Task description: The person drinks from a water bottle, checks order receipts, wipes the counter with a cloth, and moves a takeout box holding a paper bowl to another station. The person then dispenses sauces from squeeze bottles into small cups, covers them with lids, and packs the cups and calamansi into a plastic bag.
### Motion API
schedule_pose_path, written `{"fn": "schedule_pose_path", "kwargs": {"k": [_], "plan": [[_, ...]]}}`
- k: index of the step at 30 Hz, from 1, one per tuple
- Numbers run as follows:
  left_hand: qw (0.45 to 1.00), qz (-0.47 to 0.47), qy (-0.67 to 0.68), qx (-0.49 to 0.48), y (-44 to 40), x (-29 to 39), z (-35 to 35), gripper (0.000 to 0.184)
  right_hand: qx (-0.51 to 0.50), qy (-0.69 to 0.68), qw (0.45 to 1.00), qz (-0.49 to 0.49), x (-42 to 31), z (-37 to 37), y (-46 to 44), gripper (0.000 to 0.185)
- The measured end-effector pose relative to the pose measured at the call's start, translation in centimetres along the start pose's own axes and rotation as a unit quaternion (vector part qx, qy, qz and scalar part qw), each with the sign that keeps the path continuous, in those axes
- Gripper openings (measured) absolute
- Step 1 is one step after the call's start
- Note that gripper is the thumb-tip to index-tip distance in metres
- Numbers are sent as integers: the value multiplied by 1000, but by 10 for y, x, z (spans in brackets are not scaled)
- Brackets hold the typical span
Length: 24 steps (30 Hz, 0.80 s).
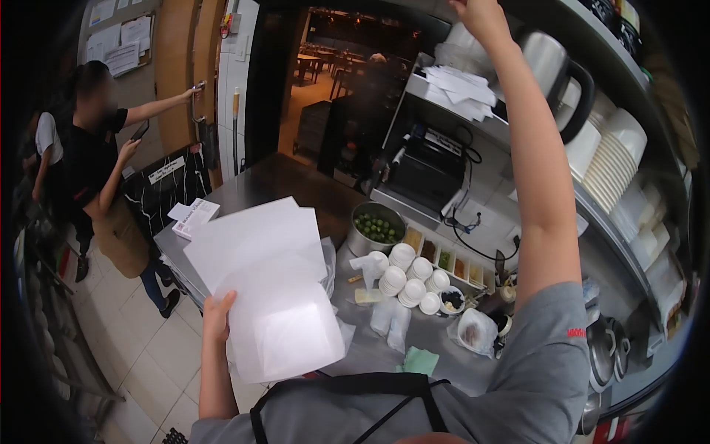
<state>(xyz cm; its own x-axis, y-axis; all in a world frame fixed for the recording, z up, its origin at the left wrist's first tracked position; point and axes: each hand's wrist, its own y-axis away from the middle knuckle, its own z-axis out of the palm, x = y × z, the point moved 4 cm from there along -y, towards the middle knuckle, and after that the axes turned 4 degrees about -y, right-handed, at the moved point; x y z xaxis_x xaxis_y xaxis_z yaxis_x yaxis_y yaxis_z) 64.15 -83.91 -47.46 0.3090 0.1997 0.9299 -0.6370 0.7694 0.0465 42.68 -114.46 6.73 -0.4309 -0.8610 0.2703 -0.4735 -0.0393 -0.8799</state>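
Observation:
My left hand (216,314) grips a white takeout box (299,329) by its left edge, thumb on the inner side. The box is open, its flat lid (259,244) folded back and its hollow facing me. My right arm is stretched high toward the upper right shelves. At the top edge of the head view, my right hand (481,18) is partly cut off, so what its fingers do is hidden. Just below it are a stack of paper slips (460,89) and a steel kettle (536,65).
The steel counter (436,348) bears a pot of green limes (376,228), stacked white cups (403,255), a condiment tray (444,259) and a green cloth (419,361). A black printer (425,172) sits behind. Stacked bowls (610,159) line the shelf. A person (100,148) holds a phone and the door handle.

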Motion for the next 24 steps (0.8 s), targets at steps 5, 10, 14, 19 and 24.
{"fn": "schedule_pose_path", "kwargs": {"k": [5, 10, 14, 19, 24], "plan": [[999, 27, 4, 43, -20, -9, -23, 35, -25, 176, 972, 156, 95, 74, -57, 20], [998, 12, 13, 67, -43, -22, -41, 32, -140, 362, 873, 296, 210, 93, -50, 27], [998, 1, 3, 66, -61, -22, -47, 28, -209, 402, 839, 302, 191, 80, -41, 34], [998, -21, -24, 53, -82, -14, -43, 28, -268, 403, 826, 290, 229, 82, -53, 41], [997, -35, -23, 62, -93, -30, -47, 29, -202, 430, 843, 254, 236, 70, -73, 22]]}}
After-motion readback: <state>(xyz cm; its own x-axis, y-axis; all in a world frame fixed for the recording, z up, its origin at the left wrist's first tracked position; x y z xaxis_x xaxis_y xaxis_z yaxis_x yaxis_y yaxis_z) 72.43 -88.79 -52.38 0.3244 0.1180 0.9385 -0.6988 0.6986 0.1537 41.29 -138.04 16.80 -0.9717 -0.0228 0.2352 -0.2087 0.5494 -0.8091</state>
